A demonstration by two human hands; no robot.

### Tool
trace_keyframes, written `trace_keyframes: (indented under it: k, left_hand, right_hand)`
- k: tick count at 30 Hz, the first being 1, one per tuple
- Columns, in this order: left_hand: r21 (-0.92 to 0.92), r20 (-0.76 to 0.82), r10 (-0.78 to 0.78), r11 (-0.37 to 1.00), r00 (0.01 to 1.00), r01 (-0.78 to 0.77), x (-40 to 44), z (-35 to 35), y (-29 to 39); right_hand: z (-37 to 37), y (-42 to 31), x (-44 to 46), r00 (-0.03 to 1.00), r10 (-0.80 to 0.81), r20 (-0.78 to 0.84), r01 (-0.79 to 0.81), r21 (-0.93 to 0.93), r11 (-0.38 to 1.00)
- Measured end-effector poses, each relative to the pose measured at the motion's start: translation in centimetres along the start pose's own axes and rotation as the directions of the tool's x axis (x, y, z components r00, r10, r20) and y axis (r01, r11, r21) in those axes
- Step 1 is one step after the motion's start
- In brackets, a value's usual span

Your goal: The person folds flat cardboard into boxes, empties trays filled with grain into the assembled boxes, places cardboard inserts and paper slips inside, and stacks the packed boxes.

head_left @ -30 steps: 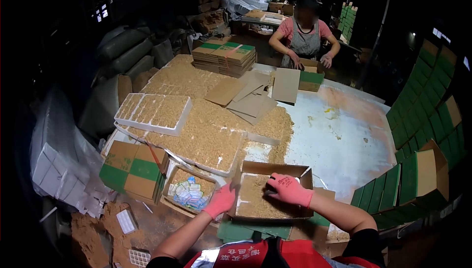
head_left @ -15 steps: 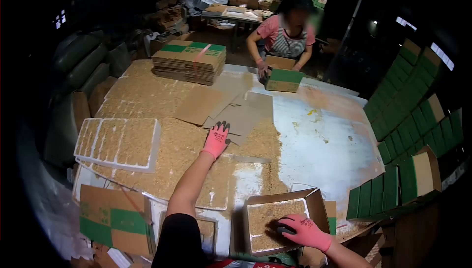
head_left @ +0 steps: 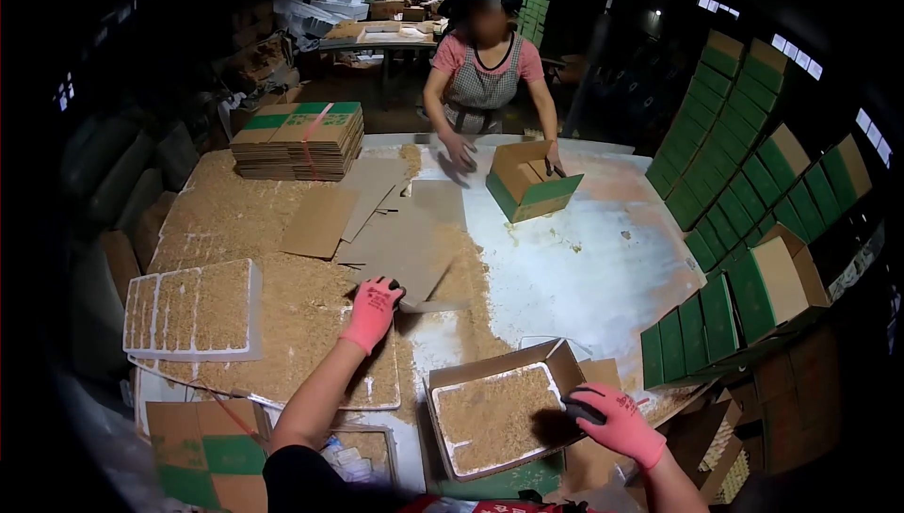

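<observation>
My left hand (head_left: 373, 313), in a pink glove with dark fingertips, has its fingers curled at the near edge of a grey-brown cardboard sheet (head_left: 414, 226). That sheet lies on the crumb-covered table, its near corner slightly raised. My right hand (head_left: 617, 422), gloved the same way, is closed at the right wall of an open cardboard box (head_left: 490, 362); its fingertips are partly hidden there. Inside the box sits a white foam tray (head_left: 546, 376) filled with tan, sawdust-like crumbs (head_left: 494, 414). A browner cardboard sheet (head_left: 320, 221) lies left of the grey one.
Across the table (head_left: 574, 278) a co-worker (head_left: 485, 80) handles a green and brown box (head_left: 532, 184). Flattened cartons (head_left: 297, 141) are stacked at far left. A crumb-filled foam block (head_left: 193, 311) lies at left. Green boxes (head_left: 692, 334) line the right side.
My left hand has moved nearer and curled at the sheet's edge. My right hand has shifted from over the crumbs to the box's right wall. The co-worker's box is turned, one hand off it.
</observation>
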State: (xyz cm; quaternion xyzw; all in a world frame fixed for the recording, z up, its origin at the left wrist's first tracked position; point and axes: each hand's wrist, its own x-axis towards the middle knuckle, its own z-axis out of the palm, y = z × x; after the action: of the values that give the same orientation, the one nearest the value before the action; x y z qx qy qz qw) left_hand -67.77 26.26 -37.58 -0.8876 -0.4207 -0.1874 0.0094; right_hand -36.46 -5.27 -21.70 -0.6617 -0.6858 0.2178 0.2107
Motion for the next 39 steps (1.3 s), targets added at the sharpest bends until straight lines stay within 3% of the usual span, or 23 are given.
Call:
trace_keyframes:
  k: [1, 3, 6, 8, 10, 12, 14, 15, 16, 18, 20, 23, 26, 27, 30, 31, 32, 33, 34, 35, 36, 38, 39]
  left_hand:
    - [-0.178, -0.193, -0.081, 0.983, 0.978, 0.046, -1.3, -4.3, 2.6]
    - [-0.393, -0.278, -0.096, 0.919, 0.956, -0.022, -4.2, -11.0, 8.5]
    - [-0.413, -0.163, 0.315, 0.839, 0.935, -0.355, -9.0, -12.0, 15.1]
    - [-0.386, 0.037, 0.616, 0.735, 0.786, -0.558, -11.0, -10.0, 17.9]
    - [-0.314, 0.180, 0.628, 0.766, 0.757, -0.561, -11.8, -9.4, 18.6]
    - [-0.193, 0.285, 0.550, 0.835, 0.785, -0.515, -12.2, -8.8, 19.0]
    - [-0.146, 0.442, 0.525, 0.842, 0.727, -0.520, -12.2, -7.9, 20.2]
    - [-0.264, 0.329, 0.575, 0.818, 0.749, -0.511, -12.8, -7.6, 21.1]
    - [-0.396, 0.490, 0.498, 0.859, 0.716, -0.326, -12.8, -8.7, 23.2]
    - [-0.352, 0.442, 0.573, 0.818, 0.690, -0.455, -14.6, -6.3, 23.8]
    - [-0.203, 0.400, 0.579, 0.812, 0.711, -0.547, -15.0, -3.4, 22.7]
    - [-0.159, 0.663, 0.365, 0.922, 0.654, -0.353, -12.9, -4.7, 23.3]
    - [0.021, 0.890, 0.157, 0.924, 0.429, -0.382, -11.0, -8.9, 25.7]
    - [0.026, 0.852, 0.199, 0.909, 0.485, -0.417, -12.1, -7.9, 24.2]
    - [-0.234, 0.582, 0.299, 0.952, 0.756, -0.196, -13.2, -11.7, 23.2]
    - [-0.396, 0.386, 0.072, 0.913, 0.920, 0.095, -14.1, -11.5, 20.4]
    - [-0.591, 0.226, -0.222, 0.742, 0.948, 0.315, -15.6, -10.7, 18.1]
    - [-0.692, 0.297, -0.416, 0.526, 0.860, 0.494, -16.4, -10.0, 18.3]
    - [-0.743, 0.401, -0.568, 0.258, 0.719, 0.617, -17.8, -9.2, 18.5]
    - [-0.756, 0.573, -0.491, -0.008, 0.656, 0.654, -20.7, -3.3, 16.0]
    - [-0.703, 0.707, -0.369, -0.266, 0.604, 0.660, -22.7, 3.0, 13.2]
    - [-0.618, 0.396, -0.394, 0.553, 0.829, 0.558, -21.1, 7.4, 14.2]
    - [-0.673, 0.346, -0.386, 0.533, 0.856, 0.512, -20.7, 7.9, 15.1]
  right_hand:
    - [-0.8, 0.3, 0.0, 0.999, -0.022, -0.045, 0.023, 0.017, 1.000]
    - [-1.9, 2.2, 0.7, 0.984, -0.043, -0.173, 0.059, 0.089, 0.994]
    - [-3.3, 3.3, 1.8, 0.900, -0.030, -0.435, 0.154, 0.254, 0.955]
    - [-4.1, 2.6, 2.0, 0.902, -0.104, -0.420, 0.216, 0.228, 0.949]
    - [-2.8, 2.2, 2.0, 0.895, -0.391, -0.216, 0.404, 0.018, 0.914]
    - [0.5, 3.2, 2.2, 0.743, -0.654, 0.141, 0.662, -0.011, 0.749]
    - [3.0, 4.6, 1.8, 0.723, -0.553, 0.414, 0.682, -0.296, 0.669]
    - [3.9, 5.7, 1.9, 0.732, -0.503, 0.460, 0.666, -0.324, 0.672]
    - [4.7, 6.6, 2.0, 0.737, -0.447, 0.506, 0.650, -0.350, 0.675]
    - [6.5, 8.4, 2.2, 0.680, -0.369, 0.634, 0.637, -0.260, 0.726]
    - [10.5, 11.1, 2.7, 0.736, -0.461, 0.496, 0.644, -0.300, 0.704]
    - [9.2, 9.8, 4.2, 0.710, -0.387, 0.588, 0.634, -0.296, 0.714]
    - [6.9, 9.0, 2.6, 0.728, -0.577, 0.369, 0.625, -0.011, 0.781]
    - [5.1, 8.1, 2.3, 0.802, -0.463, 0.378, 0.560, -0.204, 0.803]
    - [1.6, 11.6, 1.9, 0.874, -0.464, -0.147, 0.393, -0.350, 0.850]
    - [0.7, 12.9, 1.5, 0.914, -0.278, -0.297, 0.218, -0.220, 0.951]
    - [0.1, 14.7, 1.0, 0.909, -0.061, -0.411, 0.040, -0.060, 0.997]
    - [4.0, 19.2, 2.0, 0.934, 0.206, -0.290, -0.142, 0.229, 0.963]
    - [5.2, 19.4, 1.1, 0.975, 0.221, 0.013, -0.210, 0.361, 0.908]
    - [6.7, 18.9, 0.2, 0.934, 0.172, 0.313, -0.309, 0.470, 0.827]
    - [9.2, 19.5, 0.6, 0.930, 0.103, 0.353, -0.276, 0.485, 0.830]
    - [12.8, 20.0, 1.4, 0.893, 0.061, 0.447, -0.317, 0.527, 0.788]
    - [13.9, 20.0, 1.8, 0.861, 0.087, 0.501, -0.391, 0.542, 0.744]
